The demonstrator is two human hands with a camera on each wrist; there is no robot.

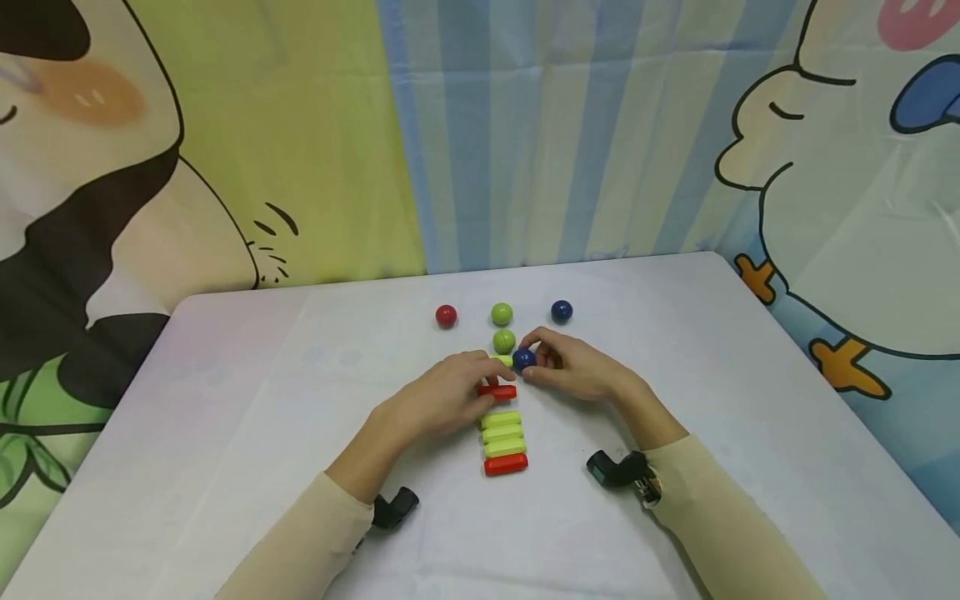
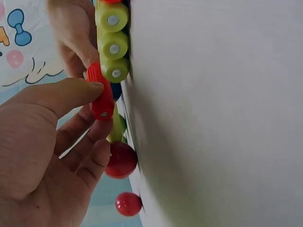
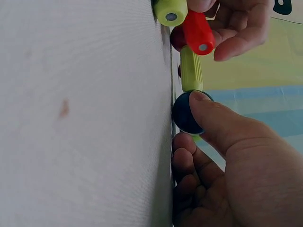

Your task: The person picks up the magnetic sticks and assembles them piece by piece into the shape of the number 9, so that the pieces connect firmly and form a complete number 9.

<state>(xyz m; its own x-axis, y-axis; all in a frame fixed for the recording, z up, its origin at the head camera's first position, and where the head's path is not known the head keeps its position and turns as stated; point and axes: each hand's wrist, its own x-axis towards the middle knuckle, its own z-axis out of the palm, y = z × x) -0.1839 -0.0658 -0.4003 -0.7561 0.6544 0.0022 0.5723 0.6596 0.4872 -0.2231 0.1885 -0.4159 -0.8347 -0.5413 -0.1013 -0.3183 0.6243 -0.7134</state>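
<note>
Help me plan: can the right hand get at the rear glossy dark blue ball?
Probably yes: nothing visible blocks the right hand from that rear ball, though the hand holds the nearer dark blue ball.

- Looks like a filming nook around one table [image 1: 637, 275]; home or studio, I cannot tell.
- A cartoon-animal curtain [image 1: 300, 125] hangs behind the far edge and shows past both far corners.
- White cloth [image 1: 225, 433] covers the tabletop.
- Black wrist cameras [image 1: 618, 470] point to recording.
</note>
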